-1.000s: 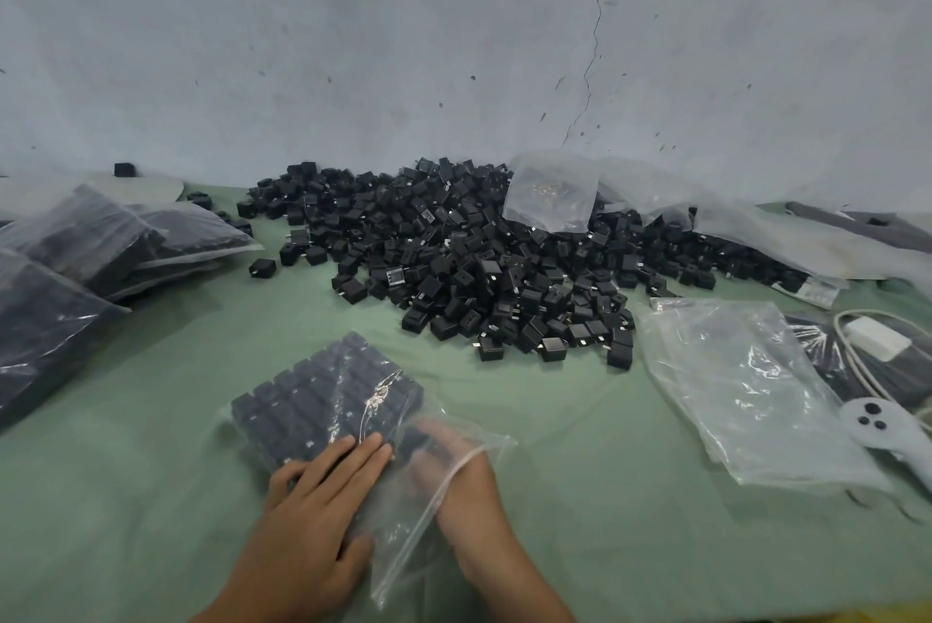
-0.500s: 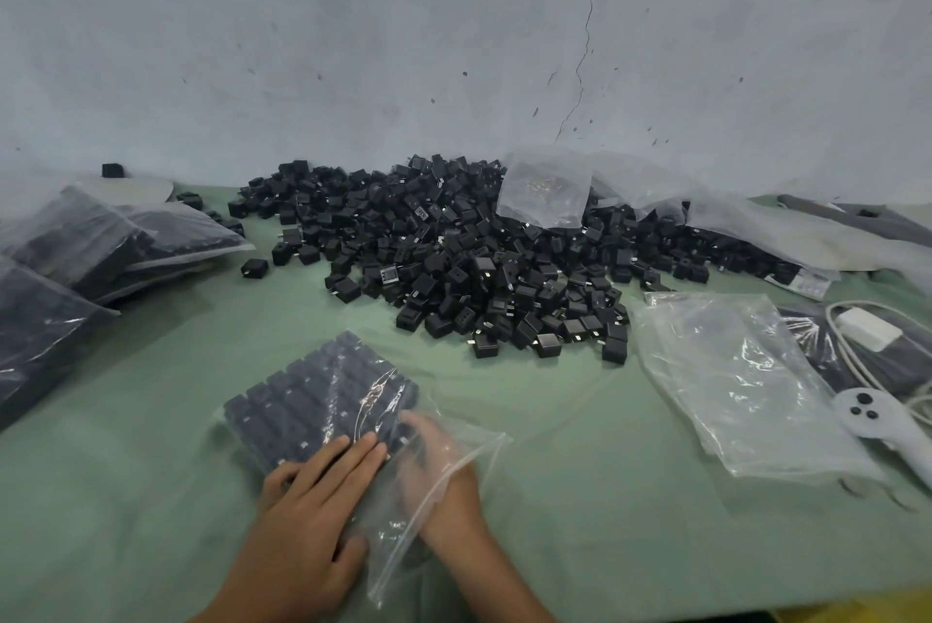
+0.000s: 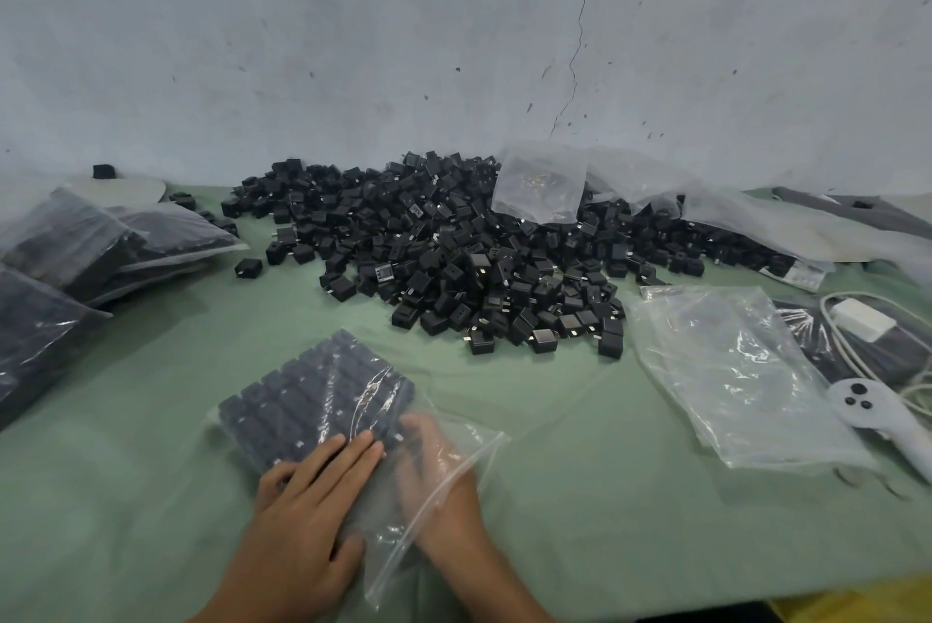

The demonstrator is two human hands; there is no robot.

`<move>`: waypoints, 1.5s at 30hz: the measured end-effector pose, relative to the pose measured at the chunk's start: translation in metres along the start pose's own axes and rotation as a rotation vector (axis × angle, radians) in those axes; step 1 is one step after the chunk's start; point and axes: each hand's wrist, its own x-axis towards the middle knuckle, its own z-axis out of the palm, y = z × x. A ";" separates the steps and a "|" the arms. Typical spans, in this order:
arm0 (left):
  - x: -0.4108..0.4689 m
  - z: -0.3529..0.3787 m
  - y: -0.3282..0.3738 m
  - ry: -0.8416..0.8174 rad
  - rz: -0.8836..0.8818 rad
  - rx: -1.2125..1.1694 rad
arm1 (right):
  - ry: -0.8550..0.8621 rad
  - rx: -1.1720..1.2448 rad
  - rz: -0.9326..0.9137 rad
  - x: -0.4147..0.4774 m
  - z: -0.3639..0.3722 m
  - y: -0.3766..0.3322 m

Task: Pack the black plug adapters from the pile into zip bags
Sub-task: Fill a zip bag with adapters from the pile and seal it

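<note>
Black plug adapters (image 3: 312, 400), arrayed in rows inside a zip bag (image 3: 469, 446) on the tabletop (image 3: 580, 471), are pressed flat by the straight-fingered left hand (image 3: 302, 511). The right hand (image 3: 433, 471) is inserted at the mouth, its grasp indiscernible. Row completion is judged in hand; withdrawal and sealing are called for next.

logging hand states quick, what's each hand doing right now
left hand: open, fingers flat, pressing on the bag.
right hand: inside the bag's mouth, blurred by the plastic; cannot tell.
</note>
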 end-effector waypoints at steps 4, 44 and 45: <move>0.001 -0.004 -0.001 -0.025 -0.008 -0.025 | 0.018 -0.084 -0.050 0.001 0.001 0.004; 0.036 0.015 -0.004 0.203 -0.071 -0.067 | 0.142 -0.618 0.115 0.145 -0.144 0.051; 0.036 0.016 -0.004 0.204 -0.069 -0.057 | 0.164 -0.627 0.134 0.149 -0.142 0.056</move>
